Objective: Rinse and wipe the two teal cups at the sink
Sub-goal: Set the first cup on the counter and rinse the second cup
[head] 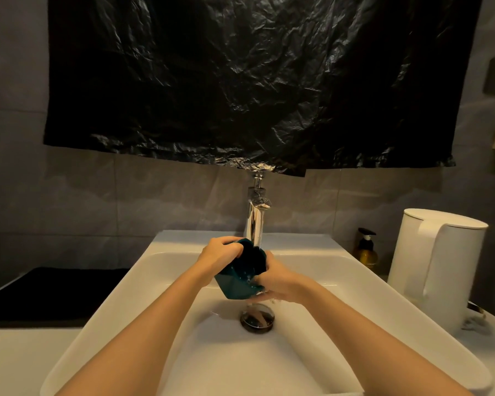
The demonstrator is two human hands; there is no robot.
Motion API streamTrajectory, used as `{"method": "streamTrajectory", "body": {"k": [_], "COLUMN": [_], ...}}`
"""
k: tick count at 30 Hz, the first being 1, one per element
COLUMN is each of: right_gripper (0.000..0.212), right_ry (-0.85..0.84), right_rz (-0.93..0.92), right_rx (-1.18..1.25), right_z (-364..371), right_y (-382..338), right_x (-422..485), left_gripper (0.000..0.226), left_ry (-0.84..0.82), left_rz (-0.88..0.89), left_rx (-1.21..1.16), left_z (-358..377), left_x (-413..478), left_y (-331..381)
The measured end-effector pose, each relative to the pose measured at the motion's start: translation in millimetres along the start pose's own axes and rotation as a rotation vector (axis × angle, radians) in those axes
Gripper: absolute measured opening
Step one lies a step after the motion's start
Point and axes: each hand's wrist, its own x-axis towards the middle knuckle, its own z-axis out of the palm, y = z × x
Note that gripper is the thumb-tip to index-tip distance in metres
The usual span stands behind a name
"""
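1. hands first: the left hand is clenched over the upper end of a teal cup, thumb and fingers curled round it, so the cup cannot slip while wet.
2. the right hand cups the lower side of the same cup from the right and is closed against it; whether it also holds a cloth i cannot tell, though a dark bunched shape sits at the cup's mouth.
3. the cup is held tilted over the middle of the sink, above the drain, likely so water runs through it and straight out rather than pooling.
4. the tap stands just behind the hands, and a stream falls onto the cup; holding it close under the spout should keep splashing inside the basin.
5. only one teal cup shows; where the second one is, the view does not tell, so my guess is the task is partway at most.
6. outward on the counter: a dark mat lies at the left, perhaps a place to set rinsed things.
7. to the right stand a soap bottle and a white kettle, well apart from the splash.
8. a black plastic sheet hangs on the wall above the tap.
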Motion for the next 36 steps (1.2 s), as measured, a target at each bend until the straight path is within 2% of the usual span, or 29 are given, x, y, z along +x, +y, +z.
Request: {"method": "streamTrajectory", "body": {"k": [2,5,9,12,14,16,18,19,21,24,26,28,30,31,34,36], "right_gripper": [0.062,0.037,0.023,0.026,0.036,0.044,0.036,0.032,0.033,0.022,0.017,0.021,0.035,0.039,0.017,0.020], "right_ry": [0.067,0.234,0.308,0.299,0.226,0.113,0.043,0.060,0.166,0.286,0.310,0.199,0.035,0.019,0.264,0.326], "right_rz": [-0.018,-0.043,-0.012,0.048,0.099,0.119,0.126,0.129,0.119,0.058,0.006,-0.029,-0.033,-0.020,-0.019,-0.010], "right_rx": [-0.071,-0.125,-0.116,0.133,0.394,0.458,0.316,0.215,0.032,-0.032,-0.096,-0.041,0.066,0.066,-0.123,-0.171], "right_z": [0.8,0.3,2.0,5.5,4.6,0.8,-0.3,-0.8,-4.9,-7.4,-9.0,-9.0,-7.8,-6.7,-5.4,-5.7], "right_y": [-1.8,-0.1,-3.8,-10.2,-14.1,-13.8,-12.0,-9.6,-0.8,3.4,3.1,0.6,-0.9,0.9,7.4,9.4], "right_x": [-1.3,-0.6,-1.0,1.5,2.1,1.9,-3.5,-5.1,-0.1,-0.4,-2.4,-3.8,-4.0,-3.2,3.2,4.4], "left_gripper": [0.028,0.023,0.025,0.035,0.037,0.033,0.031,0.031,0.031,0.027,0.026,0.027,0.026,0.026,0.027,0.028], "left_ry": [-0.020,-0.068,-0.066,-0.049,-0.018,0.026,0.059,0.060,0.030,-0.014,-0.007,0.014,0.030,0.029,-0.023,-0.048], "left_rz": [-0.020,-0.020,-0.034,-0.049,-0.009,0.053,0.081,0.080,0.064,0.041,0.046,0.060,0.059,0.057,0.041,0.040], "left_rx": [-0.001,0.010,-0.061,-0.224,-0.281,-0.242,-0.176,-0.146,-0.079,-0.058,-0.072,-0.064,-0.055,-0.049,-0.035,-0.040], "left_z": [-0.8,2.9,3.4,2.5,3.1,2.7,1.2,0.7,1.4,4.4,4.8,2.5,-0.8,-1.7,-0.7,-0.1], "left_x": [-0.3,-2.5,-3.1,-0.1,-0.6,-1.6,-2.4,-3.3,-5.5,-8.4,-7.4,-6.8,-6.9,-6.3,-7.2,-7.6], "left_y": [-0.6,1.0,5.6,5.7,4.1,1.7,-0.9,-1.7,-1.2,2.8,3.4,3.6,3.4,2.7,2.6,3.0]}}
